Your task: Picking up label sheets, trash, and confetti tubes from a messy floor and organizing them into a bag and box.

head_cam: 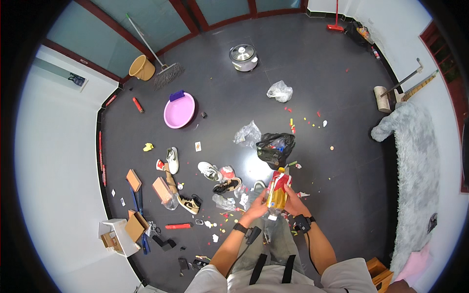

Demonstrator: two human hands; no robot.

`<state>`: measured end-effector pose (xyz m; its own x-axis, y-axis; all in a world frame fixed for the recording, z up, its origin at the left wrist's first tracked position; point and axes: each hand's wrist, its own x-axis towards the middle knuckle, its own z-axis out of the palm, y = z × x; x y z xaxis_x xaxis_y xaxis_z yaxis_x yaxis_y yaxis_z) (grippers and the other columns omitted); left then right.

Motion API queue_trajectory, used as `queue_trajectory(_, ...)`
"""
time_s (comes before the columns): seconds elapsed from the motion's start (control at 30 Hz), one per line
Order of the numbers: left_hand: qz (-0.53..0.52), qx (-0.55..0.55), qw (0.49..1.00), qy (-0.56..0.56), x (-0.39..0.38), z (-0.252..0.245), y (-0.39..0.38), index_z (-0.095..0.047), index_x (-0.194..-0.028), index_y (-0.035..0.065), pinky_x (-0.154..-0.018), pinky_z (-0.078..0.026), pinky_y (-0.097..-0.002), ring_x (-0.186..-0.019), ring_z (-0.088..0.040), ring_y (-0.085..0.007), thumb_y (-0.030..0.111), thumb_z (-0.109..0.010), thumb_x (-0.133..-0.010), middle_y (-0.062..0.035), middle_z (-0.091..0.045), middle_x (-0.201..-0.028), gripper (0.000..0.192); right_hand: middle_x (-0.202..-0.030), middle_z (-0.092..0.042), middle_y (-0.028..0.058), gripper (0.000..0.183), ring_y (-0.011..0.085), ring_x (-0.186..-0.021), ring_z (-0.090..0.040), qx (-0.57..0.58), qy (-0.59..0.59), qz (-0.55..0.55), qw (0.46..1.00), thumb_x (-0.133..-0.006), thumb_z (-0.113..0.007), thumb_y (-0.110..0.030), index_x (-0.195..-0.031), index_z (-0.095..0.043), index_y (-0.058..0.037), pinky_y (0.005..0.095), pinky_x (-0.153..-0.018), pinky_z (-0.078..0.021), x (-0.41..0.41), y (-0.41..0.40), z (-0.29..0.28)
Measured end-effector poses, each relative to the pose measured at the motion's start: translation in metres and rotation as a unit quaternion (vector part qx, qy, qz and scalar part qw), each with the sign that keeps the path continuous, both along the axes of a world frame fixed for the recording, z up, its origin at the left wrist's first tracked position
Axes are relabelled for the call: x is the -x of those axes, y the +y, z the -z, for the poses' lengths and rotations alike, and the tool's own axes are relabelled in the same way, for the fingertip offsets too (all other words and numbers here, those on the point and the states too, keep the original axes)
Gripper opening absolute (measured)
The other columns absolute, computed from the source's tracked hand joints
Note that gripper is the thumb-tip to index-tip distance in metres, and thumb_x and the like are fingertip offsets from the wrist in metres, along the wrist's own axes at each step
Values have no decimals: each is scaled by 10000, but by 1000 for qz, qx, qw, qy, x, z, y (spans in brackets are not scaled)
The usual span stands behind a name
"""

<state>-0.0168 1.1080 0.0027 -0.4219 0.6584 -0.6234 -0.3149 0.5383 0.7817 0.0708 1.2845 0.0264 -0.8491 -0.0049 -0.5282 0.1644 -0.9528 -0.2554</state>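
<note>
Between both hands, in front of my legs, I hold a large clear plastic bottle (276, 196) of yellow liquid with a red label and a yellow cap. My left hand (258, 207) grips its left side, and my right hand (293, 202) grips its right side. Just beyond the cap lies an open black plastic bag (274, 150) with rubbish inside. A clear plastic bag (248, 134) touches or nearly touches it. Left of my hands are a black and tan shoe (227, 186), a white shoe (209, 171) and crumpled clear plastic (223, 202).
Small scraps litter the floor (348, 128). Further off are a pink basin (179, 111), a rice cooker (243, 58), a mop (168, 75) and a tan bucket (142, 69). Shoes, cardboard boxes (136, 227) and a red tube (178, 226) lie left; a grey fluffy cover (414, 175) is right.
</note>
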Motion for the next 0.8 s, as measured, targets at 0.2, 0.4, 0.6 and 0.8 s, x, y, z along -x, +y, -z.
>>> queue_trajectory(0.2, 4, 57, 987, -151, 63, -14, 51, -463, -1449, 84, -740, -497, -275, -908, -554, -104, 470, -476, -1015, -11, -610, -1186, 581, -1227, -626, 67, 461, 222, -1121, -621, -82, -76, 88, 990, -1007, -537, -408, -1352, -495, -106, 412, -978, -500, 40, 53, 27)
queue_trajectory(0.4, -61, 113, 991, -41, 114, 106, 71, -554, -1283, 18, -535, -487, -274, -659, -606, -136, 109, -557, -905, -59, -667, -917, 389, -1346, -547, 21, 567, 225, -1210, -558, -117, -211, 239, 941, -970, -560, -518, -1424, -397, -220, 440, -977, -474, 84, 116, 106)
queue_trajectory(0.6, -39, 154, 986, 56, 144, 225, 86, -574, -1279, 88, -750, -526, -416, -821, -688, -327, 179, -606, -872, -188, -697, -875, 418, -1411, -472, 123, 686, 219, -1221, -518, -274, -272, 312, 868, -994, -569, -434, -1497, -289, -62, 383, -1026, -410, 156, 131, 202)
queue_trajectory(0.8, 60, 190, 975, 101, 157, 296, 149, -225, -1559, 244, -760, -505, -516, -859, -660, -443, 128, -561, -857, -271, -667, -891, 787, -1526, -170, 264, 774, 368, -1393, -253, -534, -327, 125, 770, -994, -577, -420, -1494, -234, 62, 448, -1108, -299, 174, 132, 328)
